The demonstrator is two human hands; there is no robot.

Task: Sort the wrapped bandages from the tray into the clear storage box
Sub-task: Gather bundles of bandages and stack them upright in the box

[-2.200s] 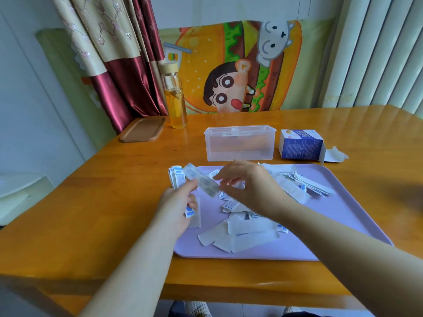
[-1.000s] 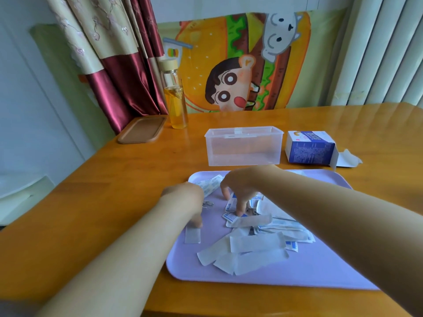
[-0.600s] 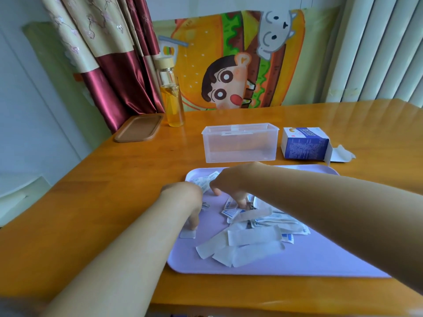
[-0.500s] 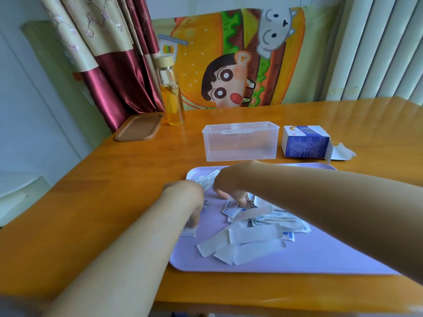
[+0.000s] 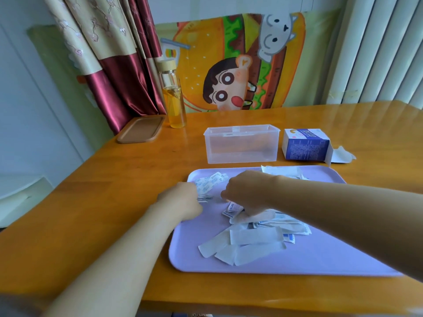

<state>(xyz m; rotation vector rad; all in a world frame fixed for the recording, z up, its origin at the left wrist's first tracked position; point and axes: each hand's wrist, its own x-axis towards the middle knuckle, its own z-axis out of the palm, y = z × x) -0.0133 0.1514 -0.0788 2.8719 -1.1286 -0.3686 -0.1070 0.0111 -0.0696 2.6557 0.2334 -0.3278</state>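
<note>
The lilac tray [image 5: 320, 255] lies on the table in front of me with a loose pile of wrapped bandages [image 5: 254, 240] in its middle and a few more wrapped bandages [image 5: 210, 181] at its far left corner. My left hand [image 5: 180, 200] rests at the tray's left edge, curled around a thin stack of bandages whose edges show at its fingertips. My right hand [image 5: 247, 193] reaches across, fingers bent down into the pile and pinching one strip. The clear storage box [image 5: 241, 145] stands open just beyond the tray and looks empty.
A blue bandage carton [image 5: 305, 145] with its flap open lies right of the clear box. A glass bottle [image 5: 174, 99] of yellow liquid and a brown lid [image 5: 140, 129] sit at the table's far left, by the curtain.
My right hand has come down from my left hand into the pile and shifted slightly. The lone strip by the tray's left edge is out of sight. My view has tilted a little.
</note>
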